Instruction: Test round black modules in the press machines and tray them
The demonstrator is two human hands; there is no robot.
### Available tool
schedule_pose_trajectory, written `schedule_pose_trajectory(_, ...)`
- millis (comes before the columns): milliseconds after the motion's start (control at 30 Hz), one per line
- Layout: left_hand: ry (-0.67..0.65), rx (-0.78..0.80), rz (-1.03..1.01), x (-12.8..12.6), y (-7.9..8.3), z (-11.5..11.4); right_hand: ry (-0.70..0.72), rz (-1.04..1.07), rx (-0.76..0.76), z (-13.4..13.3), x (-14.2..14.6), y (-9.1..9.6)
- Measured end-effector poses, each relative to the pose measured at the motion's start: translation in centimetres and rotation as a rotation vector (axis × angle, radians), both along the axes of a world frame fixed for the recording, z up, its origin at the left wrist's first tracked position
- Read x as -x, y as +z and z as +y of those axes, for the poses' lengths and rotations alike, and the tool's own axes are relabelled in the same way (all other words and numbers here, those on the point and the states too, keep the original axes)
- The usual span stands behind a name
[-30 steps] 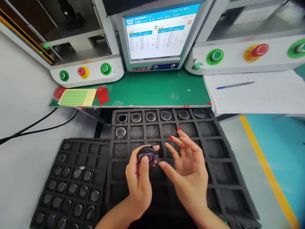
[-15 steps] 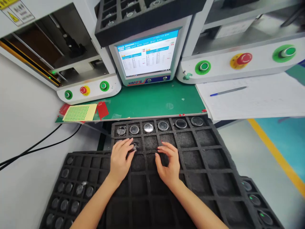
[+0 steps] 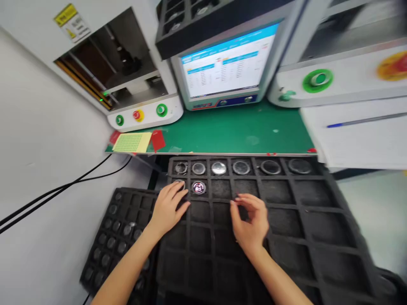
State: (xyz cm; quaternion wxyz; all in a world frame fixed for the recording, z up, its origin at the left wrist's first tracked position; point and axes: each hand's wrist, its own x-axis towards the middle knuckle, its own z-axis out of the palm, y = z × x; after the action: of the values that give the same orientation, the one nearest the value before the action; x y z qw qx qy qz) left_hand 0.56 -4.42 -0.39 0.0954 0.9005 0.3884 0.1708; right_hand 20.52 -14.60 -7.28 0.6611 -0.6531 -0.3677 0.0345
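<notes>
My left hand rests over the left end of the tray's second row, thumb apart from its fingers. Its fingertips partly cover a round watch; no grip on it shows. Just right of that hand, a watch with a lit display sits in its cell. My right hand hovers above the middle cells, thumb and index finger brought close together. A tiny reddish speck shows at those fingertips, too small to name. The black foam tray carries several round watches along its back row, among them a bright reflective one.
At the lower left lies another black tray with several watches. Behind are a green work surface, a monitor and machines with buttons. Yellow sticker sheet, red sheet, papers and pen lie there.
The view has swung left, so everything sits further right. My left hand has moved off the second watch, whose display is now lit. My right thumb and index finger have drawn closer together.
</notes>
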Motion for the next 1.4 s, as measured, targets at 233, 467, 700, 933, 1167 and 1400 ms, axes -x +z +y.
schedule_pose_trajectory(233, 0.819, 0.056, 0.067, 16.4, -0.8, 0.3, -0.062, 0.121, -0.101, -0.5, 0.1, -1.8)
schedule_pose_trajectory(467, 1.014, 0.376, 0.268, 23.7, -3.5, -1.8, -0.078, 0.058, -0.144, -0.4, -0.4, -2.8)
schedule_pose_trajectory(700, 1.083, 0.424, 0.358, 25.2, -4.8, -0.1, -0.109, -0.007, -0.164, -0.1, -0.8, -4.3)
schedule_pose_trajectory(933, 1.159, 0.413, 0.290, 26.9, -6.3, 8.2, -0.131, -0.040, -0.132, -0.1, -0.6, -4.3)
schedule_pose_trajectory(1167, 1.242, 0.548, 0.141, 26.2, -6.4, 12.3, -0.089, 0.010, -0.015, -0.4, 0.6, -2.6)
schedule_pose_trajectory(1400, 1.374, 0.544, -0.200, 23.7, -3.7, 11.9, -0.056, 0.001, -0.036, -0.1, 0.7, -2.4)
